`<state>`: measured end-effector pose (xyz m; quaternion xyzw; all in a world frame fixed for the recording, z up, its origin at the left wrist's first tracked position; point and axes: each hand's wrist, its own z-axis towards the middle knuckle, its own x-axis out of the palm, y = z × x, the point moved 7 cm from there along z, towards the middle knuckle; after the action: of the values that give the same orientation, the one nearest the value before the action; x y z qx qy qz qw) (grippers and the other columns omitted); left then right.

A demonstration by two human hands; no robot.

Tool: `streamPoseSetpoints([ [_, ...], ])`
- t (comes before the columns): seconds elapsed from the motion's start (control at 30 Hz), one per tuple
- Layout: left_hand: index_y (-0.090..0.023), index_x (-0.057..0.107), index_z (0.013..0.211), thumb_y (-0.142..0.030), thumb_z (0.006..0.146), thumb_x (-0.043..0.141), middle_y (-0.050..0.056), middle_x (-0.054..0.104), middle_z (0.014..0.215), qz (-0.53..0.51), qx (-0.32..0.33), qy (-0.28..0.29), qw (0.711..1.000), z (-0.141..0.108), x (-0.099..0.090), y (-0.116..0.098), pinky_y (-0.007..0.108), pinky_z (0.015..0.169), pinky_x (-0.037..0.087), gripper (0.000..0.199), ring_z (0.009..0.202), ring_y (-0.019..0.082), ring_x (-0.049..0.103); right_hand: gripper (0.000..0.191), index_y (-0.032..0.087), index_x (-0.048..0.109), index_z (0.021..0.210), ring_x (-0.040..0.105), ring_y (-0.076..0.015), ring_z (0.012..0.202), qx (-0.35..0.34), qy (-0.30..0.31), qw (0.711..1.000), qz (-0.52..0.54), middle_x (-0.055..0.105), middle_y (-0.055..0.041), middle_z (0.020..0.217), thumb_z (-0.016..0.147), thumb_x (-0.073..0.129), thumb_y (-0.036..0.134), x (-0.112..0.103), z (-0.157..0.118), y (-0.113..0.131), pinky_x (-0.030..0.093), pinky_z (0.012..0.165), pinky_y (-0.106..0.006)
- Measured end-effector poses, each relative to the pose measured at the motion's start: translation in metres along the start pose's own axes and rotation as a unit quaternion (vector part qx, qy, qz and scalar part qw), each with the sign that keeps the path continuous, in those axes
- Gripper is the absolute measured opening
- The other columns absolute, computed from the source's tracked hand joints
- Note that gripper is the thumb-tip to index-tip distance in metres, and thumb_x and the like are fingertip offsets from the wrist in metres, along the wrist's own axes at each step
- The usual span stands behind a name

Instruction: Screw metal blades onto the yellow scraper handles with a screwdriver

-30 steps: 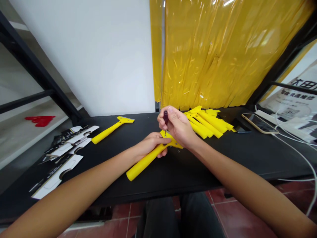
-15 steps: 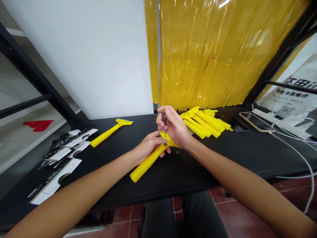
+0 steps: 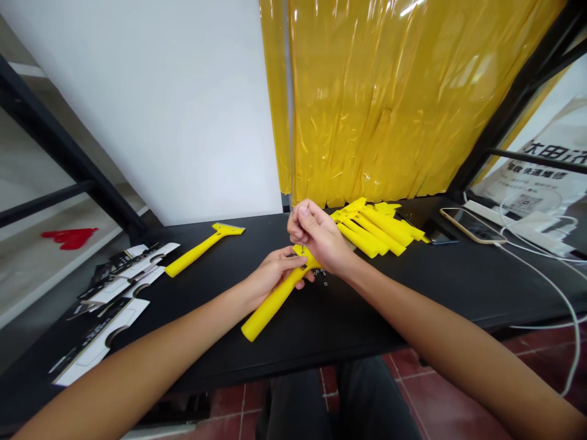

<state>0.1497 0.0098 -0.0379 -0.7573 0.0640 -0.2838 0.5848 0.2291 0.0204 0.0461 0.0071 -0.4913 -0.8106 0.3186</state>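
Observation:
My left hand [image 3: 279, 272] is wrapped round the neck of a yellow scraper [image 3: 273, 305], whose handle slants down toward the table's front edge. Above the scraper's head, my right hand [image 3: 316, 232] is closed round a small screwdriver; its thin shaft [image 3: 302, 249] points down at the head, and its handle is hidden by the fingers. Several small nuts [image 3: 324, 283] lie beside the head on the black table [image 3: 358, 318]. Another yellow scraper [image 3: 197, 252] lies at the left, and a pile of yellow scrapers [image 3: 373, 229] rests behind my right hand.
Black and white cards [image 3: 107, 330] are heaped at the left. To the right lie a phone [image 3: 472, 226], a dark flat device [image 3: 440, 233], and a white power strip [image 3: 527, 229] with white cables. Yellow plastic sheeting [image 3: 389, 104] hangs behind the table.
My right hand has turned about the screwdriver, and its fingers now cover the handle that showed before. More of the small nuts are visible beside the scraper's head.

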Motion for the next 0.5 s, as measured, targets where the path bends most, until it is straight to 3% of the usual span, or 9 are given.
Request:
streamPoseSetpoints([
  [0.1,-0.01,0.059,0.104,-0.018,0.084,0.073,0.01,0.072,0.08,0.007,0.0,-0.005,1.0,0.0,0.0006,0.0001,0.021,0.047,0.049,0.025,0.06,0.016,0.069,0.049,0.021,0.055,0.079,0.033,-0.01,0.053,0.015,-0.011,1.0,0.002,0.042,0.0048,0.06,0.095,0.047,0.067,-0.0016,0.0026,-0.0024,0.028,0.052,-0.025],
  [0.2,-0.01,0.06,0.104,-0.017,0.084,0.073,0.01,0.072,0.081,0.009,0.008,-0.001,1.0,0.0003,0.0015,0.0003,0.021,0.047,0.05,0.026,0.062,0.018,0.07,0.042,0.023,0.051,0.085,0.025,-0.0096,0.05,0.013,-0.026,0.998,0.048,0.035,0.0082,0.057,0.094,0.052,0.064,-0.0026,0.0029,-0.0026,0.024,0.05,-0.024],
  [0.37,-0.01,0.06,0.103,-0.018,0.084,0.073,0.011,0.073,0.079,0.011,-0.002,-0.009,1.0,-0.0005,0.0005,0.0015,0.021,0.047,0.05,0.024,0.059,0.017,0.07,0.043,0.022,0.05,0.08,0.035,-0.0093,0.054,0.019,-0.026,0.999,0.016,0.047,0.0045,0.064,0.092,0.057,0.062,-0.002,0.0008,-0.0061,0.029,0.052,-0.025],
  [0.5,-0.01,0.061,0.104,-0.017,0.083,0.074,0.011,0.074,0.08,0.004,-0.008,-0.01,1.0,0.0001,0.0,0.0014,0.021,0.047,0.05,0.025,0.059,0.017,0.07,0.045,0.022,0.053,0.082,0.031,-0.0096,0.053,0.012,-0.029,0.999,0.022,0.039,0.006,0.062,0.094,0.051,0.066,-0.0023,0.0011,-0.0058,0.028,0.051,-0.025],
])
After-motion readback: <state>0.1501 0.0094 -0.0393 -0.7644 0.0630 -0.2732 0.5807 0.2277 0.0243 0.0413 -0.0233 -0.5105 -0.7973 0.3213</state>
